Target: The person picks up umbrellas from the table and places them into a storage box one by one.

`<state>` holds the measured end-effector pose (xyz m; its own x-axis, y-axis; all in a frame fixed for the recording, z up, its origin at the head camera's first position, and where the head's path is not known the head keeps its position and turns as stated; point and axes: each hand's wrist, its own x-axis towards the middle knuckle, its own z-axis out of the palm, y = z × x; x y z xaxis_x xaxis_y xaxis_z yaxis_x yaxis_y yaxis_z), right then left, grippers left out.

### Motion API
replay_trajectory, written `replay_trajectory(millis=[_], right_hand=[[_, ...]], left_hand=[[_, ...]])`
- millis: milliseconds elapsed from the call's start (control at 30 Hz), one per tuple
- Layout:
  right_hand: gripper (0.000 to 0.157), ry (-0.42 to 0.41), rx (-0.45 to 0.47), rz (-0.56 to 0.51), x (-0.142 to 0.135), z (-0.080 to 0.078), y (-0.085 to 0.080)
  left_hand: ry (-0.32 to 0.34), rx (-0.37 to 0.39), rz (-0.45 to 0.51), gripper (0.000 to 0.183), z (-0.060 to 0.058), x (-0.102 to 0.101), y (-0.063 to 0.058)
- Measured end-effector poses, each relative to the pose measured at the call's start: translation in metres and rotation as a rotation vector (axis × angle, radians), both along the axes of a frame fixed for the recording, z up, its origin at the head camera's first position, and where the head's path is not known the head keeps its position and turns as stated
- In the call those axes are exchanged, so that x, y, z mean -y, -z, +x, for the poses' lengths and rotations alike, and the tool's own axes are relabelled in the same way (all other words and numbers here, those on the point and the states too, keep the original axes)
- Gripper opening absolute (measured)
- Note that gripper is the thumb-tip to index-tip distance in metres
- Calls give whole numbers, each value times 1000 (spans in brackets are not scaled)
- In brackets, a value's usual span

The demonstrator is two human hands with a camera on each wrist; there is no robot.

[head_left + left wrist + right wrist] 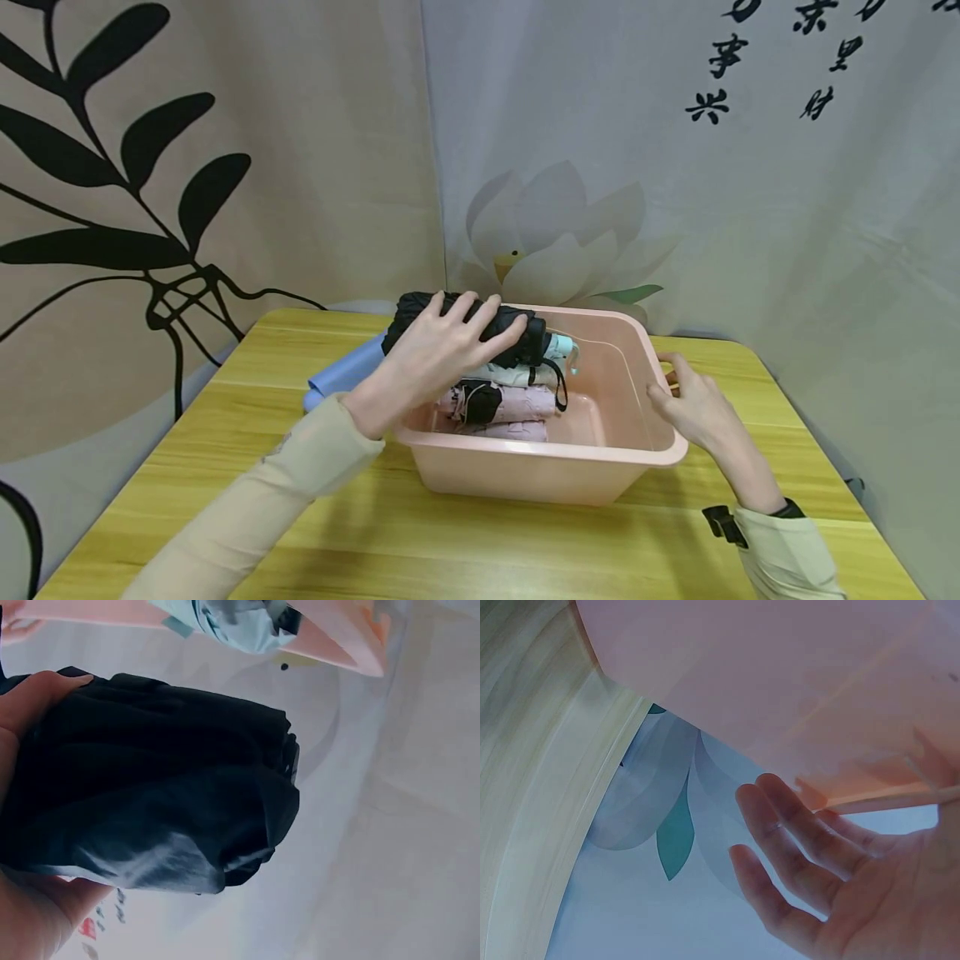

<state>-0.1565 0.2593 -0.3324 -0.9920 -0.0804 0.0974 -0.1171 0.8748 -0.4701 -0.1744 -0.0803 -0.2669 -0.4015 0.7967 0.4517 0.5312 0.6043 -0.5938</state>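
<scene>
My left hand [450, 342] grips a black folded umbrella [521, 333] from above, over the left part of a pink plastic basin [525, 487]. In the left wrist view the thumb and fingers are wrapped round the bunched black cloth of the umbrella [150, 780], and its wrist strap dangles in the head view. Beneath it in the basin lie a pale blue folded umbrella [561, 346] and pink folded umbrellas [525, 404], partly hidden. At the basin's right rim, my right hand [697, 404] holds the edge between thumb and index finger, with the other fingers loosely bent outside the wall [780, 855].
A smooth blue object [345, 375] lies on the wooden table [360, 533] left of the basin, partly hidden by the left arm. Printed cloth [337, 167] with a plant and a lotus hangs behind the table's back edge.
</scene>
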Motion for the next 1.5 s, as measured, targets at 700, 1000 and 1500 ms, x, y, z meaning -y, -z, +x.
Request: replay_trajectory(millis=[700, 1000, 1500], right_hand=[[49, 9, 30, -15, 2, 0, -2], [49, 12, 40, -11, 2, -1, -2], [48, -2, 15, -14, 1, -1, 0]], left_hand=[[80, 8, -122, 38, -12, -30, 22], [94, 33, -197, 36, -18, -40, 29], [50, 130, -330, 51, -28, -51, 34]])
